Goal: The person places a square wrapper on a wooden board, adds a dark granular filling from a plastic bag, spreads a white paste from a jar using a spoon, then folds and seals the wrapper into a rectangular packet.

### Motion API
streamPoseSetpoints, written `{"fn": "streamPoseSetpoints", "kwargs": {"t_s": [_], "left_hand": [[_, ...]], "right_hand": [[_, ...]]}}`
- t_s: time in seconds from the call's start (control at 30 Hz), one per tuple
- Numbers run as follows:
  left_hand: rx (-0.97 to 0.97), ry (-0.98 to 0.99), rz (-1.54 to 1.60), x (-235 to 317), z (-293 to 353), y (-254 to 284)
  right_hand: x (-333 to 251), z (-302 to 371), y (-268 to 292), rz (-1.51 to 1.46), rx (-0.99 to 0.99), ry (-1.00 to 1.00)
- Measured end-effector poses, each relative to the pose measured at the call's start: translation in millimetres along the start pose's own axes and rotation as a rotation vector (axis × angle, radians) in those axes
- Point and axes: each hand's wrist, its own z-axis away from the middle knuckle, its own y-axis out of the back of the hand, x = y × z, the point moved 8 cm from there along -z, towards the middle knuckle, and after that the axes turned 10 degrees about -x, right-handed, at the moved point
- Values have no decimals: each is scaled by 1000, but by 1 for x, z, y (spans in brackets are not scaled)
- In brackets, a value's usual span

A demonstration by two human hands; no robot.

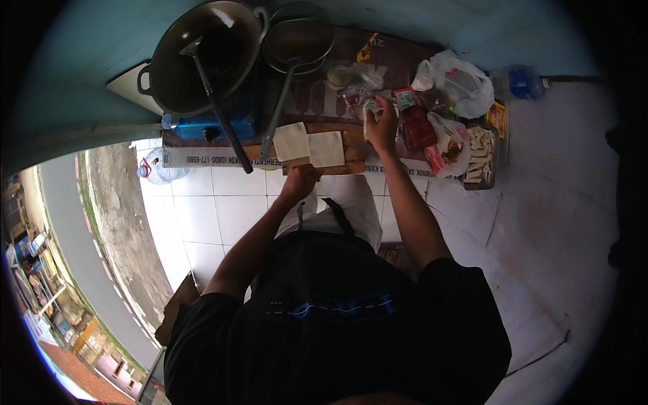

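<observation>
Two pale square sheets laid out on board, right hand at pale stack

Two pale square sheets (308, 144) are laid side by side on a wooden board (345, 169), in front of the person. The left hand (302, 182) is curled at the board's near edge, just below the sheets; fingertips are hidden, so whether anything is pinched cannot be told. The right hand (383, 128) is set on a pale stack (368, 111) right of the board, fingers bent; the stack is partly covered by the hand, and a firm grip cannot be confirmed. Beside it, a red container (418, 128) and a plastic bag (453, 138) are crowded together; the bag's contents are hard to make out. Pale strips are held in a tray (497, 158) at far right. The wok (169, 74) is cut off at the top and crossed by a long-handled spatula (210, 93).
</observation>
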Motion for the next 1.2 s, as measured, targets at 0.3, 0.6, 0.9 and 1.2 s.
{"fn": "streamPoseSetpoints", "kwargs": {"t_s": [0.3,0.6,0.9,1.2], "left_hand": [[-55,-320,227,74,-39,-7],[-138,-102,202,45,-61,-22],[42,6,253,38,-58,-7],[-23,10,183,52,-53,-14]], "right_hand": [[119,-62,165,273,518,-222],[251,-120,200,284,-199,-629],[216,-118,187,311,-383,-252],[84,-76,208,245,-283,-87]]}}
